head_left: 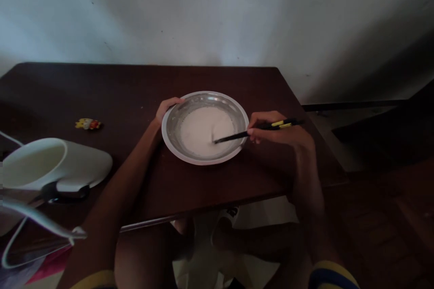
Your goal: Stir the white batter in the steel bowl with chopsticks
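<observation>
A round metal bowl [172,149] stands on the dark table and holds a whitish, batter-like mixture [206,126]. My left hand [167,107] grips the bowl's rim at its upper left, with the fingers partly hidden behind the edge. In my right hand [280,128] is a pair of black chopsticks [233,137] with yellow marks near the top. Their tips dip into the mixture right of its middle, where the surface looks stirred. My right hand is just off the bowl's right rim.
A white appliance [84,165] with an open top and a cord stands at the table's left. Behind it lies a small yellow and red toy figure [88,123]. The dark table [111,86] meets a pale wall [190,13], and its front edge runs above my legs.
</observation>
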### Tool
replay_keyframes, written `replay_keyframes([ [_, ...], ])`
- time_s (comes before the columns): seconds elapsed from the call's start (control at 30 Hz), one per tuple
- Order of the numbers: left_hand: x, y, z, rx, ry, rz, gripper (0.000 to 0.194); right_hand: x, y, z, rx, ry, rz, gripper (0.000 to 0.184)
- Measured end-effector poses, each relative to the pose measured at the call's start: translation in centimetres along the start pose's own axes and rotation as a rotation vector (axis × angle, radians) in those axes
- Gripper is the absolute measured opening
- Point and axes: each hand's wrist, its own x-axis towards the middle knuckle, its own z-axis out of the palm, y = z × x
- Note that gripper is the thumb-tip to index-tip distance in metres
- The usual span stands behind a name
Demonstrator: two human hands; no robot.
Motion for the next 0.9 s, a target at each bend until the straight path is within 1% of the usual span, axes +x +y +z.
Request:
replay_keyframes([
  [0.03, 0.1, 0.0, -0.1, 0.013, -0.01, 0.0, 0.032, 0.1, 0.0, 0.3, 0.007, -0.044, -0.019, 0.02],
  [0.07, 0.2, -0.1, -0.2, 0.02, -0.012, 0.004, 0.031, 0.3, 0.0, 0.5, 0.005, -0.046, -0.04, 0.018],
  [0.1, 0.2, 0.0, -0.2, 0.023, 0.0, 0.007, 0.031, 0.5, 0.1, 0.7, -0.007, -0.006, -0.059, 0.016],
  [0.13, 0.1, 0.0, -0.1, 0.022, 0.015, 0.008, 0.033, 0.6, 0.1, 0.7, -0.023, 0.06, -0.069, 0.015],
  [0.2, -0.4, 0.2, 0.3, 0.008, 0.05, -0.004, 0.04, 0.4, 0.2, 0.2, -0.045, 0.178, -0.048, 0.017],
  [0.23, -0.7, 0.4, 0.6, -0.005, 0.056, -0.017, 0.044, 0.1, 0.1, -0.1, -0.044, 0.195, -0.024, 0.021],
  [0.27, -1.1, 0.5, 0.9, -0.016, 0.064, -0.035, 0.048, -0.1, 0.0, -0.4, -0.029, 0.175, -0.003, 0.024],
  [0.33, -1.6, 0.7, 1.3, -0.026, 0.076, -0.066, 0.052, -0.4, -0.3, -0.5, 0.011, 0.062, 0.017, 0.026],
  [0.4, -1.8, 0.8, 1.5, -0.029, 0.084, -0.073, 0.055, -0.1, -0.3, 0.0, 0.016, -0.035, -0.018, 0.022],
  [0.43, -1.9, 0.8, 1.6, -0.028, 0.09, -0.072, 0.055, 0.1, -0.2, 0.3, 0.0, -0.035, -0.041, 0.019],
  [0.47, -1.9, 0.9, 1.6, -0.028, 0.094, -0.066, 0.055, 0.3, -0.1, 0.5, -0.023, 0.004, -0.057, 0.017],
  [0.57, -1.8, 0.9, 1.5, -0.029, 0.097, -0.07, 0.054, 0.2, 0.3, 0.0, -0.067, 0.213, -0.052, 0.017],
  [0.6, -1.7, 0.9, 1.5, -0.033, 0.094, -0.077, 0.053, 0.0, 0.2, -0.3, -0.062, 0.231, -0.034, 0.019],
  [0.63, -1.7, 0.8, 1.5, -0.037, 0.088, -0.085, 0.052, -0.2, 0.1, -0.6, -0.044, 0.203, -0.014, 0.021],
  [0.67, -1.7, 0.8, 1.4, -0.041, 0.083, -0.089, 0.052, -0.4, -0.1, -0.7, -0.021, 0.141, 0.003, 0.022],
  [0.73, -1.6, 0.7, 1.3, -0.045, 0.089, -0.085, 0.05, -0.4, -0.5, -0.4, -0.002, 0.005, 0.005, 0.02],
  [0.77, -1.5, 0.7, 1.3, -0.043, 0.095, -0.081, 0.048, -0.2, -0.5, 0.0, -0.013, -0.022, -0.015, 0.018],
  [0.8, -1.4, 0.7, 1.2, -0.042, 0.094, -0.076, 0.045, 0.0, -0.5, 0.3, -0.036, -0.015, -0.039, 0.016],
  [0.83, -1.3, 0.6, 1.2, -0.044, 0.092, -0.071, 0.041, 0.3, -0.3, 0.6, -0.063, 0.024, -0.061, 0.014],
  [0.9, -1.2, 0.6, 1.1, -0.052, 0.086, -0.068, 0.037, 0.5, 0.1, 0.7, -0.095, 0.161, -0.079, 0.013],
])
